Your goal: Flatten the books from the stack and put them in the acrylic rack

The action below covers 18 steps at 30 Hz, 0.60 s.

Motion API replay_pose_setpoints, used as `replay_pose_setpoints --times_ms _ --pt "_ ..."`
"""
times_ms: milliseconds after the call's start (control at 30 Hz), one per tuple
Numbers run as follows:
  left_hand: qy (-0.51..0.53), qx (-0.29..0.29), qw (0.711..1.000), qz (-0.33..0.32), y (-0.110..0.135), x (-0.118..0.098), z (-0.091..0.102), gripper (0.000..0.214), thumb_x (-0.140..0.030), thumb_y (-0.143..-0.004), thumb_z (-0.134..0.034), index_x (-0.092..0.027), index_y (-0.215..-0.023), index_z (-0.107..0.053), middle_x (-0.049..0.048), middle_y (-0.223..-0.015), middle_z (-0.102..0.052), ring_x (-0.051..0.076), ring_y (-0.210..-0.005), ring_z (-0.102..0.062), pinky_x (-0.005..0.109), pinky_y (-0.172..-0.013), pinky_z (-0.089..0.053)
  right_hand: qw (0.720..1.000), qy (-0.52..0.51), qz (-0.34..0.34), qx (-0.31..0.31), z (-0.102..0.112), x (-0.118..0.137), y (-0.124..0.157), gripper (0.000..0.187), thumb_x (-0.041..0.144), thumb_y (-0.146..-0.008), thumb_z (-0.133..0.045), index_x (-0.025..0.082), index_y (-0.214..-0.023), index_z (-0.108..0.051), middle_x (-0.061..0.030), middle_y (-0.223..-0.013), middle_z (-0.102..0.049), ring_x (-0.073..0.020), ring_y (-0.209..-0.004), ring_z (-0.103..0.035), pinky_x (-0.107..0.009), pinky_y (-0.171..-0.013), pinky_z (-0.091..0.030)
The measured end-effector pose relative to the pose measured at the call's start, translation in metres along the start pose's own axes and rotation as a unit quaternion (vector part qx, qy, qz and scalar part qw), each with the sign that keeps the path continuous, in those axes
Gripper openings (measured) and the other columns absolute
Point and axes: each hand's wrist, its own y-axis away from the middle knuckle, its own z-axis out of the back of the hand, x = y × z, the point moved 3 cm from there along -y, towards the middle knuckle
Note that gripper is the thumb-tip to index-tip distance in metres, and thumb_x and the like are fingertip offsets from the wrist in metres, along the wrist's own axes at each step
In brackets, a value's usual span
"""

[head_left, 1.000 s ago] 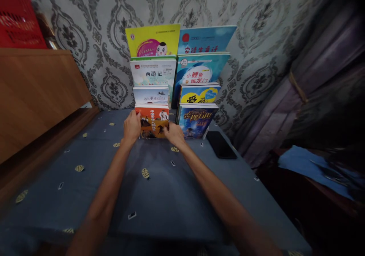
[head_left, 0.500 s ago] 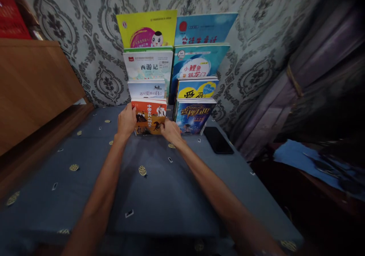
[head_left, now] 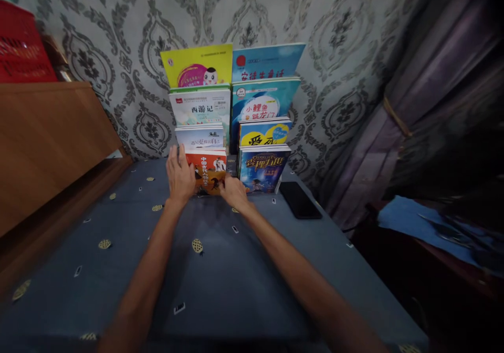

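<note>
Two columns of upright books stand in stepped rows. At the front left is an orange-red book [head_left: 207,168] with figures and a horse on its cover. My left hand [head_left: 180,174] lies against this book's left edge, fingers stretched up and apart beside the pale blue-white book [head_left: 200,137] behind. Around the orange-red book's lower right edge, my right hand [head_left: 235,191] has its fingers curled; their tips are partly hidden. The front book of the right column is dark blue [head_left: 263,167], close to my right hand.
Behind are a white book [head_left: 200,106], a yellow-green book [head_left: 197,62], a teal book [head_left: 265,98] and a blue book [head_left: 268,62], near the patterned wall. A black phone [head_left: 300,200] lies right on the grey-blue cloth [head_left: 220,279]. A wooden cabinet [head_left: 51,148] stands left, a curtain [head_left: 378,132] right.
My left hand has shifted from gripping the orange-red book's left edge to lying flatter, with fingers extended upward. My right hand stays at the lower right edge. The camera view has tilted up slightly.
</note>
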Motion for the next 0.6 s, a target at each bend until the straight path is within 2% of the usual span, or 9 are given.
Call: replay_pose_setpoints --times_ms 67,133,233,300,467,600 --pt "-0.023 0.018 0.999 -0.024 -0.001 -0.01 0.001 0.057 -0.021 -0.095 -0.046 -0.014 -0.151 -0.039 0.0234 -0.158 -0.035 0.038 -0.151 -0.025 0.062 -0.12 -0.024 1.0 -0.005 0.003 0.0 0.0 0.0 0.0 0.032 0.027 -0.101 -0.045 0.009 -0.123 -0.058 -0.0212 -0.114 -0.073 -0.0302 -0.108 -0.071 -0.035 -0.086 -0.051" --pt "-0.046 0.042 0.997 -0.036 -0.001 -0.014 -0.001 0.051 -0.023 -0.097 -0.044 -0.016 -0.147 -0.047 0.0211 -0.156 -0.041 0.037 -0.151 -0.027 0.062 -0.12 -0.025 1.0 -0.014 0.004 0.004 0.0 -0.002 -0.001 0.032 0.027 -0.101 -0.044 0.009 -0.124 -0.058 -0.0207 -0.115 -0.073 -0.0305 -0.108 -0.071 -0.035 -0.086 -0.05" --pt "-0.062 0.045 0.996 -0.037 -0.002 -0.011 -0.004 0.047 -0.024 -0.099 -0.041 -0.016 -0.142 -0.054 0.0192 -0.148 -0.05 0.035 -0.147 -0.035 0.057 -0.12 -0.03 0.999 -0.047 0.014 0.015 -0.001 -0.005 -0.005 0.031 0.027 -0.1 -0.047 0.011 -0.124 -0.058 -0.0194 -0.116 -0.073 -0.0307 -0.11 -0.07 -0.036 -0.089 -0.05" --pt "-0.059 0.036 0.997 -0.041 -0.002 -0.006 -0.006 0.046 -0.024 -0.099 -0.04 -0.016 -0.142 -0.055 0.0183 -0.146 -0.052 0.033 -0.144 -0.038 0.055 -0.119 -0.033 0.995 -0.092 0.024 0.001 -0.003 -0.007 -0.009 0.034 0.025 -0.097 -0.05 0.011 -0.127 -0.056 -0.0183 -0.118 -0.072 -0.03 -0.111 -0.069 -0.036 -0.09 -0.05" --pt "-0.023 0.03 0.997 -0.06 -0.001 -0.002 -0.005 0.046 -0.021 -0.098 -0.041 -0.018 -0.142 -0.054 0.0164 -0.145 -0.052 0.032 -0.144 -0.037 0.053 -0.12 -0.033 0.961 -0.232 0.084 -0.124 -0.009 0.0 -0.018 0.052 0.02 -0.091 -0.05 0.011 -0.142 -0.043 -0.017 -0.13 -0.065 -0.0274 -0.118 -0.063 -0.038 -0.101 -0.049" --pt "0.04 0.003 0.998 -0.044 0.005 0.006 -0.007 0.051 -0.023 -0.098 -0.042 -0.016 -0.149 -0.043 0.0163 -0.156 -0.039 0.03 -0.149 -0.03 0.052 -0.123 -0.028 0.934 -0.272 0.108 -0.207 -0.017 0.005 -0.021 0.061 0.022 -0.087 -0.05 0.007 -0.145 -0.039 -0.0209 -0.133 -0.059 -0.0311 -0.126 -0.055 -0.046 -0.108 -0.046"
